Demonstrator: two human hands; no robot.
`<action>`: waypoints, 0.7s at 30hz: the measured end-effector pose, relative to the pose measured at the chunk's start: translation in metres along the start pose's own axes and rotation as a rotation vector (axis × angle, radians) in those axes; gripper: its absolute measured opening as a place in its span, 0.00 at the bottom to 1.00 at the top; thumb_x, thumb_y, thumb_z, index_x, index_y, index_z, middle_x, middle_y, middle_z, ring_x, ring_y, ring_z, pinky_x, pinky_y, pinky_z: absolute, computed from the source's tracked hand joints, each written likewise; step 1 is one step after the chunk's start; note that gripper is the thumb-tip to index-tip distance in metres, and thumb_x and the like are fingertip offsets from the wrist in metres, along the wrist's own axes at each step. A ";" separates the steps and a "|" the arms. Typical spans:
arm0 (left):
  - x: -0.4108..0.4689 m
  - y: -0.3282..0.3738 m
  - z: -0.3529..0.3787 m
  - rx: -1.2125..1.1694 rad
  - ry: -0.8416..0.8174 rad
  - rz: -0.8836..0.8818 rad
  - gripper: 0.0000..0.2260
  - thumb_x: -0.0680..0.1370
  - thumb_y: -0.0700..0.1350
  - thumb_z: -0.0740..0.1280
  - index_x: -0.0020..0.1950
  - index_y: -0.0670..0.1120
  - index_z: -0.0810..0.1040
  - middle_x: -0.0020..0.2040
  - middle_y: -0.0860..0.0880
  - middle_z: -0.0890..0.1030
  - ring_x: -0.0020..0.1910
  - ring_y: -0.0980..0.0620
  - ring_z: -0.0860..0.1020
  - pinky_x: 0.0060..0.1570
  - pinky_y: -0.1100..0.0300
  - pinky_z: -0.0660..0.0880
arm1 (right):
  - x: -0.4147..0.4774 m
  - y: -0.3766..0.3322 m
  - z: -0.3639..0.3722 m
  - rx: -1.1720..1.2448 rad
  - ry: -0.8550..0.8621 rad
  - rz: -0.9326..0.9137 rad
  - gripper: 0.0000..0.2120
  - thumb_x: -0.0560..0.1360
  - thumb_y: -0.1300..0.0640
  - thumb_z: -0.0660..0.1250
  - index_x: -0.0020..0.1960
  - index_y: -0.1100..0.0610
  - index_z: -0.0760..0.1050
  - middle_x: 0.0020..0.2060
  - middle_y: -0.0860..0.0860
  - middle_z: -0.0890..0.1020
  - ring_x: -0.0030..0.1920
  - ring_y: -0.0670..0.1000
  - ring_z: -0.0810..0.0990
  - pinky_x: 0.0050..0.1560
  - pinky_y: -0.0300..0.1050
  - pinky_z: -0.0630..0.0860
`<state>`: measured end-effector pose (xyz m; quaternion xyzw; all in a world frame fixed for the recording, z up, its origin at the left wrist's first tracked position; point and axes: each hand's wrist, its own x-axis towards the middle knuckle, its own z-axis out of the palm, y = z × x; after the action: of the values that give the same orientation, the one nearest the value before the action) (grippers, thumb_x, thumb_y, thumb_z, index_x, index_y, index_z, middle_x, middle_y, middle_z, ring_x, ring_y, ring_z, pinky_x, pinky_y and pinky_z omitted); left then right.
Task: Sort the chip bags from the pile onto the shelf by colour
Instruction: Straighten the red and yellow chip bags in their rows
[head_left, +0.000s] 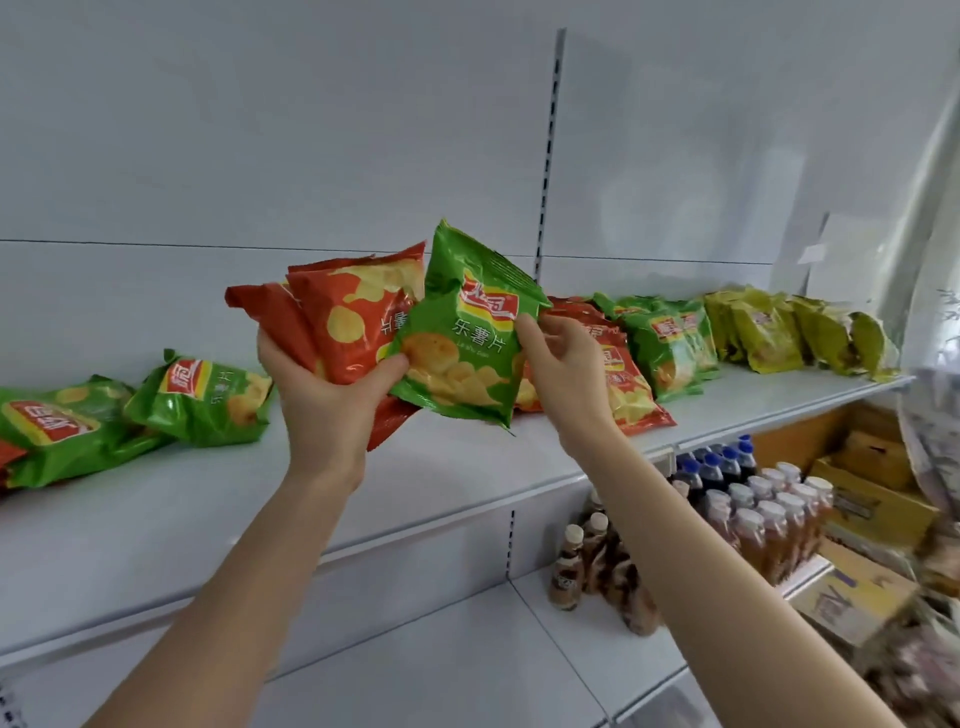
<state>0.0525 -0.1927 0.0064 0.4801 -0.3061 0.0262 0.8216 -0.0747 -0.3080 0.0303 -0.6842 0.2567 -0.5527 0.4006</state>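
My left hand (324, 405) grips a bunch of red chip bags (345, 317) above the white shelf (467, 467); its thumb also presses the lower left corner of a green chip bag (467, 332). My right hand (563, 369) pinches that green bag's right edge. Green bags (200, 397) lie on the shelf at the left. To the right lies a pile with red bags (631, 384) in front, green bags (670, 343) behind them, and yellow-green bags (769, 332) further right.
A lower shelf (597, 654) holds brown drink bottles (597, 566). Capped bottles (769, 514) and dark bottles with blue caps (717, 462) stand further right. Cardboard boxes (872, 499) sit at the right. A slotted upright (548, 156) runs up the white back panel.
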 end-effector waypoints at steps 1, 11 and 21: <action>-0.004 0.000 0.008 0.007 -0.029 0.004 0.46 0.65 0.35 0.78 0.75 0.47 0.55 0.67 0.49 0.71 0.59 0.56 0.75 0.55 0.56 0.78 | 0.002 0.002 -0.002 0.021 -0.011 0.040 0.17 0.78 0.49 0.61 0.62 0.59 0.71 0.52 0.52 0.80 0.49 0.47 0.79 0.46 0.42 0.78; -0.025 -0.015 0.111 0.031 -0.251 0.056 0.48 0.62 0.42 0.79 0.74 0.48 0.55 0.65 0.52 0.71 0.61 0.56 0.74 0.58 0.51 0.76 | 0.066 0.034 -0.080 0.132 0.176 0.107 0.17 0.79 0.52 0.60 0.65 0.58 0.67 0.53 0.52 0.75 0.50 0.49 0.75 0.52 0.47 0.75; -0.034 -0.039 0.214 0.031 -0.087 0.014 0.45 0.63 0.46 0.77 0.74 0.52 0.56 0.65 0.54 0.71 0.61 0.55 0.75 0.55 0.49 0.78 | 0.177 0.118 -0.221 -0.187 0.188 -0.088 0.16 0.81 0.56 0.57 0.67 0.60 0.67 0.61 0.54 0.75 0.61 0.51 0.72 0.57 0.39 0.67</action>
<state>-0.0639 -0.3779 0.0335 0.4914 -0.3443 0.0157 0.7998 -0.2310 -0.5714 0.0442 -0.6744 0.3132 -0.6051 0.2844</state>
